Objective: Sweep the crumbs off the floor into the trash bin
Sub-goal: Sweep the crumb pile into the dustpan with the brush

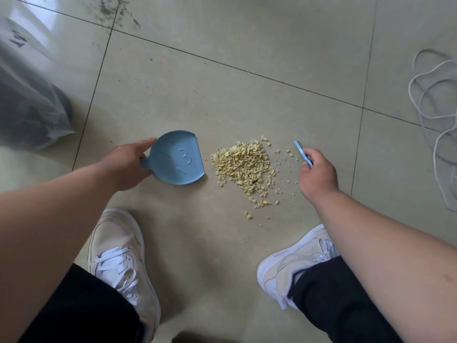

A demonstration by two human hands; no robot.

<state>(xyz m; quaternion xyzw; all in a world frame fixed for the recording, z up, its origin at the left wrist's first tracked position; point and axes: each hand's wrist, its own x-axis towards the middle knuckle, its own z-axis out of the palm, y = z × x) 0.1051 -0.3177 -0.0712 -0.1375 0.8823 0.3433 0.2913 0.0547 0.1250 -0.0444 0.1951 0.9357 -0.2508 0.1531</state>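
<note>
A pile of pale yellow crumbs (243,165) lies on the beige tiled floor (222,90), with stray bits scattered to its right and below. My left hand (128,163) grips the handle of a small blue dustpan (178,158), which rests flat on the floor just left of the pile with its open edge facing the crumbs. My right hand (316,173) sits right of the pile and holds a thin blue brush (302,152), seen edge-on; its bristles are hidden. At the far left stands the trash bin (29,102), lined with a translucent plastic bag.
My two white sneakers (121,263) (294,263) stand below the pile, with black trouser legs above them. A coiled white cord (435,115) lies on the floor at the right edge. Dark dirt specks (111,11) mark the tiles at the top.
</note>
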